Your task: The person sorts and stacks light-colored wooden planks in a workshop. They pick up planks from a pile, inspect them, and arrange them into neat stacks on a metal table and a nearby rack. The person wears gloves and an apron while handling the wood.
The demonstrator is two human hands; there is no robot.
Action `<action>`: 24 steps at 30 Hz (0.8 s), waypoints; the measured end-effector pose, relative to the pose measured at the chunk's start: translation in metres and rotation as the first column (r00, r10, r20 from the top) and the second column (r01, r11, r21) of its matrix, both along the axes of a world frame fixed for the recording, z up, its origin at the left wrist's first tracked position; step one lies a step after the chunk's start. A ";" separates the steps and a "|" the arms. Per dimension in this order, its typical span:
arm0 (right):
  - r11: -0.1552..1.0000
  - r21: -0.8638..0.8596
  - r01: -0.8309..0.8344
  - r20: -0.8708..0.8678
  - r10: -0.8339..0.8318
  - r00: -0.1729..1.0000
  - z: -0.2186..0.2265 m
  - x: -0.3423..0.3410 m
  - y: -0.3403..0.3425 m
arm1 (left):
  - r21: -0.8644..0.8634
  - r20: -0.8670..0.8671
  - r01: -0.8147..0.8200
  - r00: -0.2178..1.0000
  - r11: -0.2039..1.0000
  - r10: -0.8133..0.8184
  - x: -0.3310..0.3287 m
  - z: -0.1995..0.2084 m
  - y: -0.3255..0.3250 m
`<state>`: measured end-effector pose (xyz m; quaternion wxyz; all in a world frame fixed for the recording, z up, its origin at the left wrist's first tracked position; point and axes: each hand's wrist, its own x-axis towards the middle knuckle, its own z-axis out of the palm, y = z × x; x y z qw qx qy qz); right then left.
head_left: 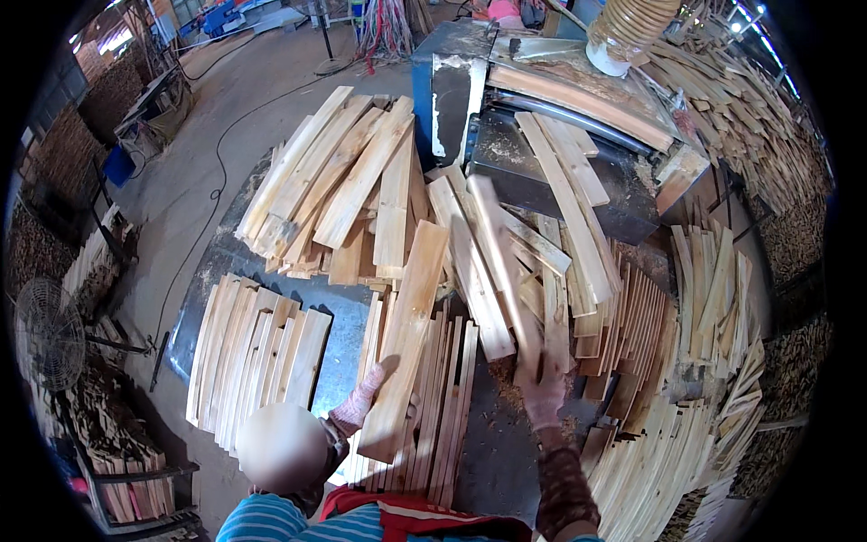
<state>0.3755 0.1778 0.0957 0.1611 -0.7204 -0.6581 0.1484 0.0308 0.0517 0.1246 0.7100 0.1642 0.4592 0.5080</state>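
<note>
My left hand (364, 397) is closed on the edge of a wide wooden board (408, 330), which slants up and away over a row of upright-stacked boards (442, 406). A blurred round patch hides part of the left forearm. Out to the right, my right hand (544, 397) grips the near end of a narrow board (498, 257), smeared by motion and pointing away from me. Beside it, another board (470, 266) leans on the heap. A large loose pile of boards (334, 181) lies beyond my left hand.
A woodworking machine (560, 172) with a ribbed duct (632, 32) stands at the far right, boards lying on its bed. A neat row of boards (257, 352) sits at left; more stacks (655, 452) are at right. A floor fan (50, 334) stands at far left.
</note>
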 end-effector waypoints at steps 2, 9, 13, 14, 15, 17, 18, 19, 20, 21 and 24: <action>0.978 -0.204 -0.031 -0.089 0.014 0.996 0.005 -0.008 -0.043 | -0.101 -0.441 0.082 0.890 0.992 -0.118 -0.013 0.001 -0.010; 0.888 -0.285 -0.362 -0.651 0.098 0.753 0.075 -0.117 -0.033 | -0.041 -0.658 0.019 0.752 0.999 -0.041 -0.073 -0.012 -0.116; 0.835 -0.115 -0.538 -0.884 0.162 0.439 0.178 -0.214 0.064 | -0.124 -0.837 -0.018 0.538 0.992 -0.095 -0.082 -0.070 -0.192; 0.851 -0.008 -0.525 -0.866 0.257 0.429 0.185 -0.229 0.073 | -0.196 -0.819 -0.021 0.553 0.980 -0.152 -0.084 -0.088 -0.204; 0.857 0.100 -0.505 -0.835 0.349 0.427 0.190 -0.243 0.083 | -0.143 -0.866 -0.022 0.486 0.989 -0.114 -0.083 -0.103 -0.210; 0.754 0.437 -0.490 -0.463 0.656 0.596 0.190 -0.266 0.095 | -0.038 -0.937 -0.058 0.350 0.998 -0.015 -0.066 -0.125 -0.220; 0.778 0.176 -0.603 -0.433 0.612 0.662 0.210 -0.264 0.091 | -0.063 -0.918 -0.086 0.396 0.994 -0.023 -0.058 -0.124 -0.222; 0.809 0.187 -0.557 -0.331 0.585 0.740 0.193 -0.254 0.094 | -0.071 -0.883 -0.082 0.469 0.994 -0.024 -0.047 -0.105 -0.207; 0.837 0.208 -0.507 -0.221 0.545 0.809 0.167 -0.239 0.098 | -0.073 -0.842 -0.073 0.539 0.995 -0.023 -0.040 -0.092 -0.191; 0.722 0.508 -0.469 -0.096 0.589 0.803 0.127 -0.214 0.110 | -0.140 -0.896 -0.084 0.435 0.987 -0.090 -0.046 -0.123 -0.195; 0.867 0.439 -0.235 0.040 0.242 0.969 0.050 -0.125 0.143 | -0.249 -0.884 0.052 0.397 0.967 -0.249 -0.039 -0.088 -0.151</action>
